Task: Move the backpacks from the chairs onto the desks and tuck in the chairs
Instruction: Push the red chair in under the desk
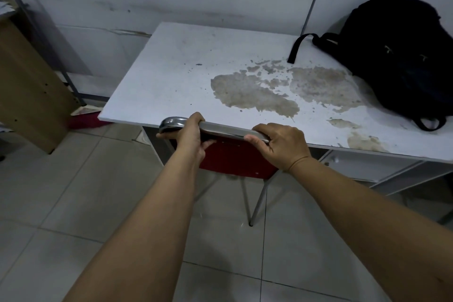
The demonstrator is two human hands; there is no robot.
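A black backpack (402,61) lies on the right end of a white desk (176,68) whose top is stained and peeling. A red chair (235,159) with a chrome top rail and thin metal legs stands against the desk's front edge, its seat under the desktop. My left hand (190,133) grips the left end of the rail. My right hand (279,143) grips the rail's right end. Most of the chair's seat is hidden beneath the desk.
A brown cardboard panel (27,88) leans at the left beside a metal rack post (36,32). A pink object (83,121) lies on the floor under the desk's left corner. Pale tiled floor (73,191) spreads around me. A white wall stands behind the desk.
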